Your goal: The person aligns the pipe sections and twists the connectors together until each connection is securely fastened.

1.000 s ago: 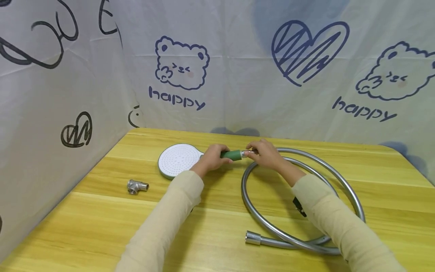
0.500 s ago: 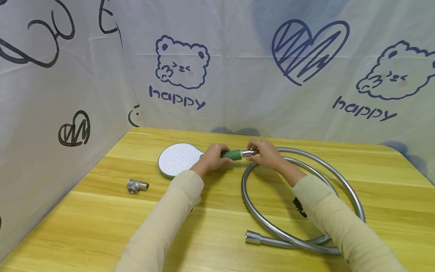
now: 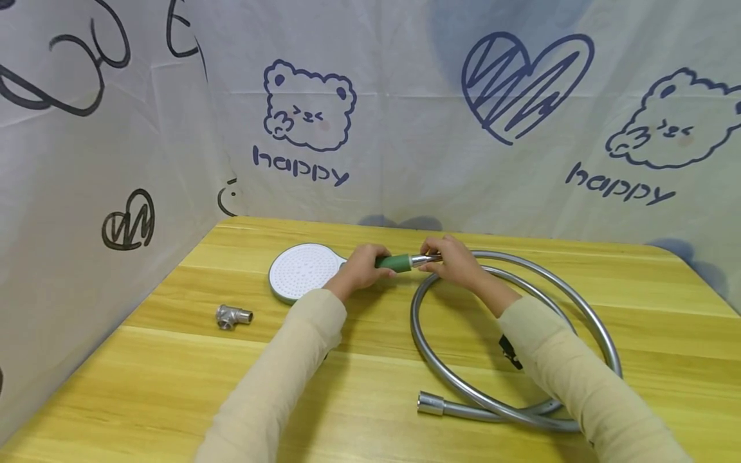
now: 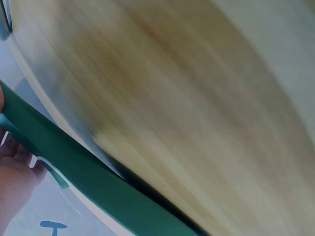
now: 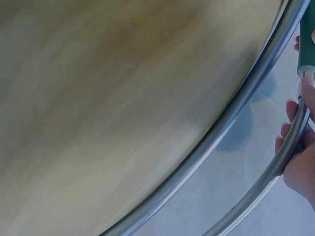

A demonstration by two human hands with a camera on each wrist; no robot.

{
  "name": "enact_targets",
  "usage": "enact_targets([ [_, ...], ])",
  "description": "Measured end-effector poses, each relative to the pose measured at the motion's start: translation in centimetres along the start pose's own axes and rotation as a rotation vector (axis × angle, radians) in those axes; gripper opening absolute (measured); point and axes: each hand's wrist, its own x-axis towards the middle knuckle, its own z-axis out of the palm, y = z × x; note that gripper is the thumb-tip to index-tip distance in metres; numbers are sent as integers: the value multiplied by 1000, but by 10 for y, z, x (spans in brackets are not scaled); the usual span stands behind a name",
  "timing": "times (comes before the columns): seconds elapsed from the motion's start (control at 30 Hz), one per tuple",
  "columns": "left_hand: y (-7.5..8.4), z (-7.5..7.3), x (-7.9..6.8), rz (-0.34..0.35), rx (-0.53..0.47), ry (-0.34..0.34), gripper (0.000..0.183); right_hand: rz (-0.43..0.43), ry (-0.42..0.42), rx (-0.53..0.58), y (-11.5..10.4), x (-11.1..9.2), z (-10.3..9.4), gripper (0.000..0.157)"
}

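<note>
In the head view a green hand shower (image 3: 303, 269) with a round white spray face lies toward the back of the table. My left hand (image 3: 361, 267) grips its green handle (image 3: 396, 263), also seen in the left wrist view as a long green handle (image 4: 93, 169). At the handle's right end sits a silver hose nut (image 3: 425, 260), touching the handle. My right hand (image 3: 456, 260) pinches this nut and hose end between thumb and fingers. The right wrist view has the grey hose (image 5: 290, 147) running past my right fingers up to the green handle.
Grey shower hose (image 3: 585, 305) lies in loops on the right, partly under my right forearm. Its free end fitting (image 3: 431, 404) points left near the front. A metal tee fitting (image 3: 233, 317) lies at the left. Printed cloth (image 3: 405, 161) hangs behind the table.
A second ago my right fingers covered most of the nut; now they sit slightly farther right and more silver shows at the handle's end. My left hand stays in place.
</note>
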Motion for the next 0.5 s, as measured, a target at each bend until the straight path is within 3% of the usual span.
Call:
enact_targets([
  [0.5, 2, -2, -2, 6, 4, -8, 33, -56, -21, -76, 0, 3, 0, 18],
])
